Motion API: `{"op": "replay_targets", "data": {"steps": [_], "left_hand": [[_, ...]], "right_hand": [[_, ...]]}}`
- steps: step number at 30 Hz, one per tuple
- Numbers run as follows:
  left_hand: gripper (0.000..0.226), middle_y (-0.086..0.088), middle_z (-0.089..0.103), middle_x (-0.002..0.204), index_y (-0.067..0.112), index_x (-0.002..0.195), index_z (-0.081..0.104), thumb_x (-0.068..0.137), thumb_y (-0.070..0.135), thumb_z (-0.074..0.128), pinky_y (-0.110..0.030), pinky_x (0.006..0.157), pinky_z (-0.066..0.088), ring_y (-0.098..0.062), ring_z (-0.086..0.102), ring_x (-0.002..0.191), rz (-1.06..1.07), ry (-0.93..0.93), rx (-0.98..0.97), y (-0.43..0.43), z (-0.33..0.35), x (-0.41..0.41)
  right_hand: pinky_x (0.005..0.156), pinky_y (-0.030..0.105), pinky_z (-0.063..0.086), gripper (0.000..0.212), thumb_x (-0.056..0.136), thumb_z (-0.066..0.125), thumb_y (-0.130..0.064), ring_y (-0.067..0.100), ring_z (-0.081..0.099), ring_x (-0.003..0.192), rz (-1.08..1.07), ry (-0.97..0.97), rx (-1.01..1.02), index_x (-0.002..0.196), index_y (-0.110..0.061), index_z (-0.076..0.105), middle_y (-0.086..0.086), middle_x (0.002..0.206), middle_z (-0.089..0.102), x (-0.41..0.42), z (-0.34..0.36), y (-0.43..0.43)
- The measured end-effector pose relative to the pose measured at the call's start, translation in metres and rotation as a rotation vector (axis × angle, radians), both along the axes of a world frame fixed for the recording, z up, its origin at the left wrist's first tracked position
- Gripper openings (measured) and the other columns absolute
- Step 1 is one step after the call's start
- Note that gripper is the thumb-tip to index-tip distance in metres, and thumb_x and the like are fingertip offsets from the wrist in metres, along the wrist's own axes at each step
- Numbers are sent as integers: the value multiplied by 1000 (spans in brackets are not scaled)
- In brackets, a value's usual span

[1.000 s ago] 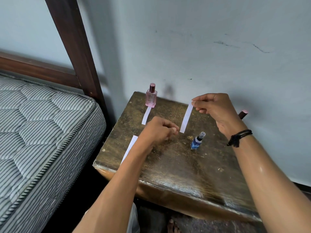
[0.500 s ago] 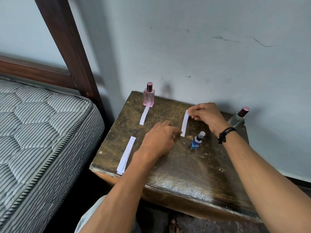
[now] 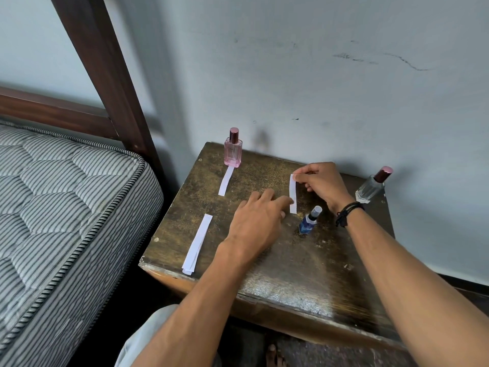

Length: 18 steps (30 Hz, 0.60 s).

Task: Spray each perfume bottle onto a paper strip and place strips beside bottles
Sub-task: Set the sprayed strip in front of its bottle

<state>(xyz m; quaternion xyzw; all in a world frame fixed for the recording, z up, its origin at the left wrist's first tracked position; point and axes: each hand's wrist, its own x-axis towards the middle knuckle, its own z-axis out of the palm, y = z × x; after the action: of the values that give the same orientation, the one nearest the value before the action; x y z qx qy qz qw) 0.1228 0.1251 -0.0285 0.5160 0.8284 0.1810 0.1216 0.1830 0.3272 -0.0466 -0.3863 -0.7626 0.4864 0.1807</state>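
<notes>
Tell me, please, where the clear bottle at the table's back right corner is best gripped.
Grip the clear bottle round its glass body, below the cap, probably coming in from the front: it stands upright near the wall, and its body is widest.

Left of the grip on the strip (image 3: pixel 293 193), the table (image 3: pixel 264 166) is left open up to the pink bottle (image 3: pixel 232 151); nearer, passage is blocked by the blue bottle (image 3: pixel 308 221) and left hand (image 3: pixel 258 221).
</notes>
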Motion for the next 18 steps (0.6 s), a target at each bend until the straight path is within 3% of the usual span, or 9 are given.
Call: {"op": "replay_targets", "data": {"steps": [3, 7, 12, 18], "left_hand": [[41, -2, 47, 133, 40, 146, 40, 106, 38, 39, -47, 102, 42, -27, 44, 124, -25, 31, -22, 1, -3, 2], [43, -2, 39, 137, 43, 147, 42, 105, 48, 36, -47, 104, 38, -27, 37, 127, -52, 88, -104, 1, -8, 1], [44, -2, 37, 139, 42, 148, 40, 104, 48, 40, -47, 106, 36, -26, 35, 129, -60, 81, -127, 2, -9, 0], [45, 0, 38, 137, 42, 147, 42, 102, 47, 45, -47, 107, 36, -26, 36, 128, -45, 62, -122, 2, -9, -1]], "right_hand": [[59, 15, 49, 3, 88, 77, -12, -4, 59, 58, -16, 26, 23, 87, -14, 79, -13, 75, 73, 2, -5, -1], [62, 22, 50, 6, 87, 77, -16, 1, 59, 60, -31, 40, 60, 84, -20, 80, -4, 82, 78, 3, -10, -1], [73, 32, 55, 6, 82, 78, -24, 1, 65, 71, -56, 6, 148, 79, -28, 80, -16, 77, 76, 2, -15, -2], [74, 36, 57, 7, 82, 78, -23, 3, 65, 72, -61, 12, 163, 78, -29, 79, -15, 75, 75, 3, -16, -3]]}}
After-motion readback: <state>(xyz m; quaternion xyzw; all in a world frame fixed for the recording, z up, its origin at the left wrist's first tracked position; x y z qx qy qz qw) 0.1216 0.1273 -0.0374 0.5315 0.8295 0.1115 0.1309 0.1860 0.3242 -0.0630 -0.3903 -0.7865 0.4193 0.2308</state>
